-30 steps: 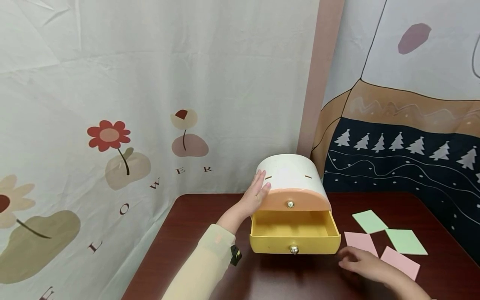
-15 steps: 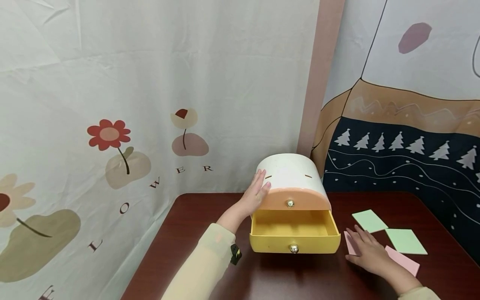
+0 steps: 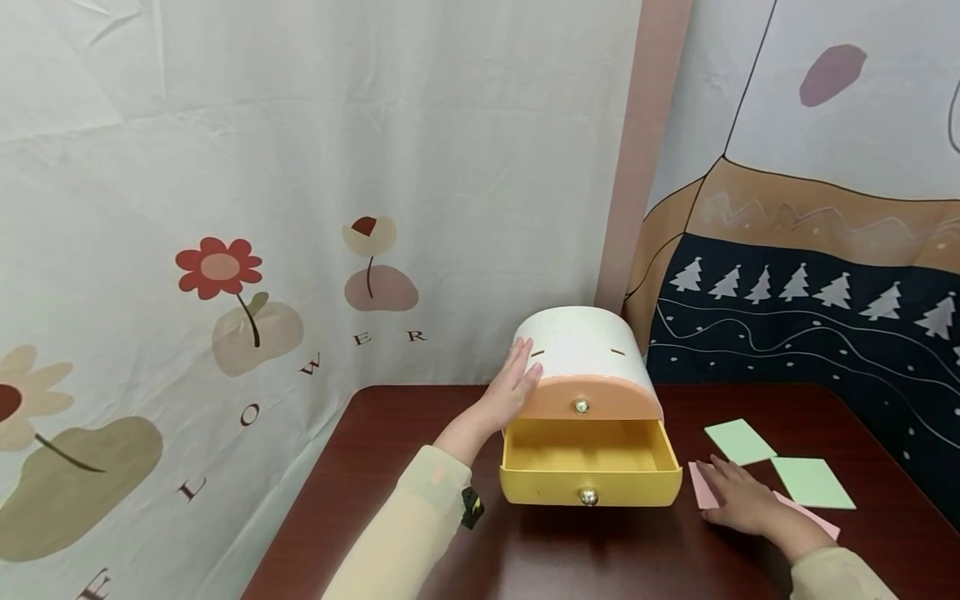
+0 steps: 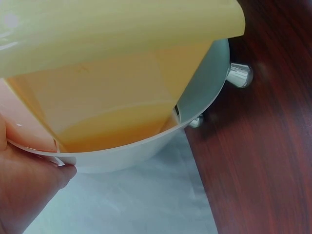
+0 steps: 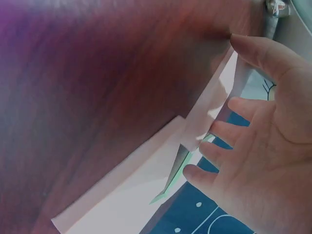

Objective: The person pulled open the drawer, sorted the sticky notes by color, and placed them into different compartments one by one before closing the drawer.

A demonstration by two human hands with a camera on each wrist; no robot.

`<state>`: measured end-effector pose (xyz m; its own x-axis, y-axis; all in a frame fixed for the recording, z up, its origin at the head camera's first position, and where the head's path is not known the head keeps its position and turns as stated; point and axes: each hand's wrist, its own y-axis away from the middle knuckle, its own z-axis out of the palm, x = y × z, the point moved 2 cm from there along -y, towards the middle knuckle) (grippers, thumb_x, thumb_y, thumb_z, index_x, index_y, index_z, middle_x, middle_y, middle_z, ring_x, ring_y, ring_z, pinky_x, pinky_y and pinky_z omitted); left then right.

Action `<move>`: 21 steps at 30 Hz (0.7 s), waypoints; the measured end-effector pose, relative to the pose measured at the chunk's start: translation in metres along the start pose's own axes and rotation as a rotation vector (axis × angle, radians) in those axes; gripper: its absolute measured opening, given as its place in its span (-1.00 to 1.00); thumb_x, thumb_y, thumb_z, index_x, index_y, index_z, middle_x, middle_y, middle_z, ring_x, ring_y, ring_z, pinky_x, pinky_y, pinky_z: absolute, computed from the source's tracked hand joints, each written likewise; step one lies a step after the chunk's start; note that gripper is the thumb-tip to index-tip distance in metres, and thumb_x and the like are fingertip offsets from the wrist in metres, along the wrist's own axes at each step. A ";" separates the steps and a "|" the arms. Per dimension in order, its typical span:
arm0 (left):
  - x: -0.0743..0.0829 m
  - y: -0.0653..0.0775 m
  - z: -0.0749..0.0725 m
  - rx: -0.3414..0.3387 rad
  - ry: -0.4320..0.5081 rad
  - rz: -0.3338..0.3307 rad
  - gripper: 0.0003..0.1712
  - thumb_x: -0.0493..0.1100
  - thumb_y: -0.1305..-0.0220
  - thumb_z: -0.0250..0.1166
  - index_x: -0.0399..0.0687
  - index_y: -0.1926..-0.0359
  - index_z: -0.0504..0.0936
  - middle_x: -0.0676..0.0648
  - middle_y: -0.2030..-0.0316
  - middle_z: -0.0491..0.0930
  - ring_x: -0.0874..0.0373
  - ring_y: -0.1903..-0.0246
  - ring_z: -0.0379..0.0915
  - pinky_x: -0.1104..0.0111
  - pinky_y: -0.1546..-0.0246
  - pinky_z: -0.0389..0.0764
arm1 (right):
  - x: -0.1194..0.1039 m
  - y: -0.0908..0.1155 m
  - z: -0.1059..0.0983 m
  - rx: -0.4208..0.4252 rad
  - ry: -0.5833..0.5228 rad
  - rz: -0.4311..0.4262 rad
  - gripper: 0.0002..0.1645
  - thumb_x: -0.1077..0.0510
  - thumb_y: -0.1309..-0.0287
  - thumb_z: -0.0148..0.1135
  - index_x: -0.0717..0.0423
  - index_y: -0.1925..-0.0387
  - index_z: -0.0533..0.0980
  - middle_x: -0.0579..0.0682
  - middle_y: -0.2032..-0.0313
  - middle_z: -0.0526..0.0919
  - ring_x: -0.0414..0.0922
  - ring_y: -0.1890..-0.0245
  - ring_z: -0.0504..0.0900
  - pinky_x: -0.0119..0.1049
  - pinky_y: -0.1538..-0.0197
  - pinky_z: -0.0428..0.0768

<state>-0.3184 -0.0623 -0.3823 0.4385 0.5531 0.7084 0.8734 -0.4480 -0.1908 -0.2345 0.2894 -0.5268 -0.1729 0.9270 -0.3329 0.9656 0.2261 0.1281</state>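
A small white dome-topped drawer box (image 3: 581, 333) stands on the table, its yellow lower drawer (image 3: 517, 487) pulled out and bare inside. The peach upper drawer (image 3: 547, 400) is closed. My left hand (image 3: 501, 404) rests flat against the box's left side, fingers straight. To the right of the box, my right hand (image 3: 746, 502) reaches over a pink sticky-note pad (image 3: 702, 490), partly covering it. In the right wrist view the fingers are spread, with the thumb (image 5: 261, 53) near that pad's end. Another pink pad (image 5: 122, 180) lies beside it, partly behind the hand in the head view.
Two green sticky-note pads (image 3: 741, 442) lie farther back on the dark red-brown table (image 3: 420, 442). A light curtain with flowers (image 3: 480, 167) hangs behind the table, and a dark cloth with white trees (image 3: 787, 317) hangs at the right.
My right hand has moved from beside the drawer's front corner, fingers curled, to over the pink pads with fingers extended. The left hand and the box have stayed put.
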 end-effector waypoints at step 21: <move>-0.001 0.000 0.000 -0.002 0.006 -0.002 -0.23 0.19 -0.47 -0.26 -0.13 -0.49 -0.14 -0.19 -0.49 -0.32 -0.08 -0.47 -0.43 0.00 -0.42 -0.20 | 0.002 -0.013 -0.015 0.019 0.037 0.044 0.05 0.01 0.32 0.57 0.40 -0.21 0.32 0.40 -0.02 0.38 0.32 0.02 0.42 0.24 0.10 0.49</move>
<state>-0.3183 -0.0627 -0.3828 0.4354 0.5495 0.7131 0.8739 -0.4482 -0.1883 -0.2499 0.2929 -0.5153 -0.1370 0.9464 -0.2926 0.9759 0.1796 0.1239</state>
